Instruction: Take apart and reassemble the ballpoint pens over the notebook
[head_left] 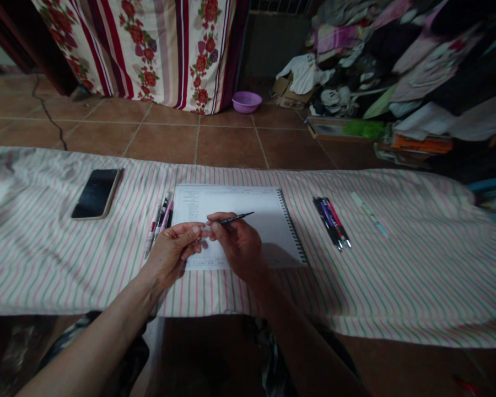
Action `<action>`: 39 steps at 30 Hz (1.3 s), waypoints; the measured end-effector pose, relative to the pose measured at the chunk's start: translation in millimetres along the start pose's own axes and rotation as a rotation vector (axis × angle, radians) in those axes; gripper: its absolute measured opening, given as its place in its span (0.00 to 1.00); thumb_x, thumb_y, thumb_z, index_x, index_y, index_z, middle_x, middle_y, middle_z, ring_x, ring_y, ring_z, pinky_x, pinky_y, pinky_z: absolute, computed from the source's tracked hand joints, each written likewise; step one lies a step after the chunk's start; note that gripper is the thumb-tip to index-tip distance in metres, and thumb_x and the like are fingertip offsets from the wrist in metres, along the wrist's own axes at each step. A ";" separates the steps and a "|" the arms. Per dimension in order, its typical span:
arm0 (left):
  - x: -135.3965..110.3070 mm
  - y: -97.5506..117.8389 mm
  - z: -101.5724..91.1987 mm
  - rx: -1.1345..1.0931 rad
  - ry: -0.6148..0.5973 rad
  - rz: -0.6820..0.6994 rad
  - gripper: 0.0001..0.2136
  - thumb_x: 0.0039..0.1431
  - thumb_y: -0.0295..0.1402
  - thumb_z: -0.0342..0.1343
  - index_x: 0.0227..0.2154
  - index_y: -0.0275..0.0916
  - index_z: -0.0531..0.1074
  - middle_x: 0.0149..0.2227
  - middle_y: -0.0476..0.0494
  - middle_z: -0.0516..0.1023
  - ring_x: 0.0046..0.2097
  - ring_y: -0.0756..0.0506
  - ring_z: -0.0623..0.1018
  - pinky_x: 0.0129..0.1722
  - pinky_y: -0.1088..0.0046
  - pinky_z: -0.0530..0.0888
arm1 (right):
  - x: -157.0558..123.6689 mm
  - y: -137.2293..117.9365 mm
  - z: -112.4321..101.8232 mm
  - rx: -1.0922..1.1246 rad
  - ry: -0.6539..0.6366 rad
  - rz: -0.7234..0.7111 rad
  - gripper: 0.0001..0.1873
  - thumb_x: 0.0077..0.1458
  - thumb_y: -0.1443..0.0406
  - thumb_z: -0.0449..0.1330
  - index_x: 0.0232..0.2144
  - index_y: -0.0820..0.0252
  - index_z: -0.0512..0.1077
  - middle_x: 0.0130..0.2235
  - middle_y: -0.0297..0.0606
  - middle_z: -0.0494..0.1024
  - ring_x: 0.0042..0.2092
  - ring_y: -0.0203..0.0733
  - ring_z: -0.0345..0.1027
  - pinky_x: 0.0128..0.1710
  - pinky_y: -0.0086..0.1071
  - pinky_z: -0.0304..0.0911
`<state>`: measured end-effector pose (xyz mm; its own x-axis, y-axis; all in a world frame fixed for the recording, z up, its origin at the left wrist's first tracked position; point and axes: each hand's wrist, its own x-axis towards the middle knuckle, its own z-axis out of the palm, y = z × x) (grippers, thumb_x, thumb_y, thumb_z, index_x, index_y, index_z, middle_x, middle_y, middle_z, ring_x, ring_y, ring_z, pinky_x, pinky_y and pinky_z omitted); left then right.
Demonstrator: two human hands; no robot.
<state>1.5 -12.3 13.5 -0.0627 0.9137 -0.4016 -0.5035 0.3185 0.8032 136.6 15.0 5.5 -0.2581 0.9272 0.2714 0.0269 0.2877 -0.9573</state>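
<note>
Black pen [235, 218] lengthwise left-right, tip rightward.

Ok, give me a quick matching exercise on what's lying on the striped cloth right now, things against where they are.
Things:
1. phone
2. spiral notebook
3. dark pen
4. pen bundle

Places:
A. right of the notebook
B. held between both hands
C. far left on the cloth
D. under the hands

Pairs: 1-C, 2-D, 3-B, 4-A
</note>
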 end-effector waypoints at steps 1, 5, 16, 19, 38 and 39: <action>-0.1 -0.1 0.2 -0.009 -0.001 0.000 0.09 0.42 0.28 0.63 0.28 0.30 0.75 0.26 0.40 0.77 0.20 0.56 0.68 0.13 0.85 0.56 | 0.5 -1.4 0.3 0.011 0.013 0.014 0.09 0.53 0.63 0.54 0.38 0.57 0.69 0.34 0.37 0.76 0.30 0.34 0.71 0.33 0.30 0.68; 0.6 -0.6 0.1 -0.053 0.044 0.006 0.09 0.41 0.28 0.64 0.28 0.30 0.74 0.26 0.41 0.77 0.19 0.56 0.69 0.12 0.86 0.56 | 4.1 -6.9 -2.9 -0.033 0.141 0.086 0.09 0.54 0.62 0.53 0.34 0.59 0.70 0.30 0.36 0.75 0.27 0.33 0.69 0.29 0.29 0.66; -1.5 1.0 -0.5 -0.003 0.033 0.021 0.09 0.42 0.32 0.64 0.26 0.32 0.74 0.24 0.44 0.76 0.18 0.57 0.66 0.12 0.87 0.54 | 3.1 0.6 2.2 -0.035 -0.039 0.090 0.09 0.54 0.62 0.53 0.35 0.58 0.70 0.31 0.36 0.76 0.30 0.35 0.71 0.27 0.27 0.67; -1.3 0.6 -1.1 0.013 0.052 0.025 0.09 0.41 0.32 0.64 0.25 0.32 0.74 0.22 0.47 0.75 0.18 0.58 0.66 0.14 0.86 0.59 | 4.2 2.1 3.9 -0.069 -0.041 0.033 0.06 0.51 0.64 0.56 0.32 0.57 0.72 0.34 0.36 0.75 0.32 0.35 0.71 0.31 0.28 0.68; -5.6 9.3 -0.9 0.073 -0.056 0.081 0.10 0.46 0.32 0.60 0.32 0.32 0.75 0.28 0.43 0.76 0.25 0.54 0.71 0.24 0.80 0.67 | 8.1 6.8 4.4 -0.057 0.036 0.078 0.05 0.50 0.63 0.57 0.30 0.58 0.71 0.30 0.34 0.75 0.30 0.35 0.71 0.31 0.29 0.68; -5.9 10.0 -1.3 0.084 -0.066 0.087 0.10 0.46 0.30 0.60 0.34 0.32 0.75 0.31 0.41 0.77 0.27 0.53 0.72 0.25 0.79 0.67 | 8.7 8.3 4.1 -0.044 0.051 0.113 0.06 0.50 0.63 0.57 0.30 0.58 0.71 0.29 0.34 0.76 0.28 0.35 0.71 0.29 0.29 0.68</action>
<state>-4.3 -14.9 23.3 -0.0450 0.9523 -0.3018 -0.4250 0.2551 0.8685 130.7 24.4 -0.4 -0.2017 0.9649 0.1682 0.0954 0.1902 -0.9771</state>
